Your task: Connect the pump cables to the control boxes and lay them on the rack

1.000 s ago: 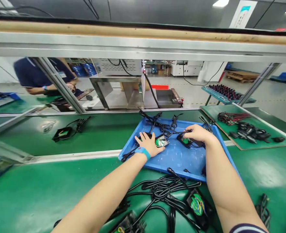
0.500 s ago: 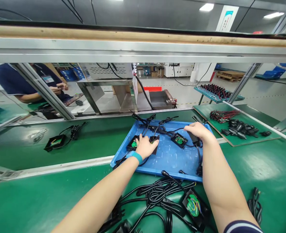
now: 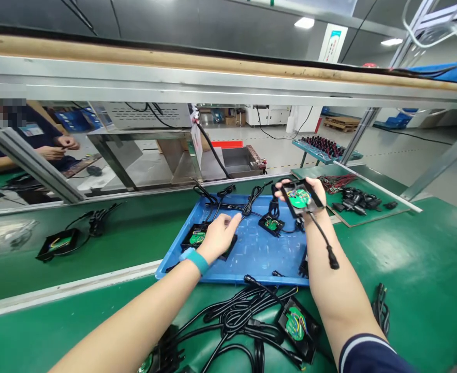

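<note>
Head view: I have the right hand [image 3: 317,194] clamped on a black case [image 3: 284,196], fingers wrapped round its left edge and the palm against its right, raised over the far right part of the blue tray [image 3: 251,267]. The case is tilted so its uncovered face turns toward me, showing a green circuit board [image 3: 299,198] with wires on it. A short cable [image 3: 321,231] drops from that grip across the forearm and ends in a black connector [image 3: 332,257]. Below and left of the grip, a second case [image 3: 271,224] lies in the tray. Farther left, the left hand [image 3: 218,238] is over a third case [image 3: 191,237], fingers loosely bent — I can't tell whether they press on anything, since the hand hides what lies under it. Nearer me than the grip, outside the tray, there's a heap of black cables [image 3: 238,316], with a fourth case [image 3: 297,324] at its right side, board up. To the right of the grip, black plugs [image 3: 358,201] sit piled on a green panel [image 3: 368,217] — red and dark wires [image 3: 335,183] lie just behind them.
</note>
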### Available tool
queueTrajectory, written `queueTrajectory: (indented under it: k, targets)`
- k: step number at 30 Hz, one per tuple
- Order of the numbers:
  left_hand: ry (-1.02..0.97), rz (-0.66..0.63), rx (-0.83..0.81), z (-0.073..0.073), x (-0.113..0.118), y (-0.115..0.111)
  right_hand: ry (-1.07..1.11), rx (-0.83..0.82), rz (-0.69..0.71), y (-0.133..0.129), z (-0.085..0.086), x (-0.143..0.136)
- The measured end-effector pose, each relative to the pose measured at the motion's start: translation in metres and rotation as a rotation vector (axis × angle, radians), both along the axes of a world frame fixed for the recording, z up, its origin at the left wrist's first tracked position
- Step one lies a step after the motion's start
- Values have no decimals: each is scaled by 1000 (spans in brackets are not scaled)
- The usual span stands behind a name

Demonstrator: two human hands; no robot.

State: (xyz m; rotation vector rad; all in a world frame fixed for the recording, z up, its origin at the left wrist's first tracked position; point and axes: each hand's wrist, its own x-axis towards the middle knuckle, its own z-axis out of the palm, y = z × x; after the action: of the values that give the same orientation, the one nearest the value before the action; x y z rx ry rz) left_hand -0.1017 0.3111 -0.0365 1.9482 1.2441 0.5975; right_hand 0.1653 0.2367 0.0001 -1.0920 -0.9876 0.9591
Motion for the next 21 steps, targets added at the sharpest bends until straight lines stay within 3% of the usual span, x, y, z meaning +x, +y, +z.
queueTrajectory:
  k: [2,4,6,8,10,14,18,21]
  targets:
    - [-323,-139,-331,24,12,-14,129,110,15,11,-1,-24]
    - [-528,-277,-552,43,28,-27,213,180,39,21,-3,-49]
    - [-615,-289,-589,56,42,-33,266,215,73,26,-5,-67]
    - [-623,-178,-562,61,47,-34,309,214,102,27,-7,-73]
    - [-567,-112,-559,60,39,-33,348,168,144,28,-8,-70]
    - [-433,-210,-605,52,2,-25,388,117,159,31,-12,-58]
    - [-316,-214,-567,34,-24,-1,307,222,-43,47,-24,-50]
    - [-175,-29,-502,12,-23,12,156,116,-207,62,-46,-39]
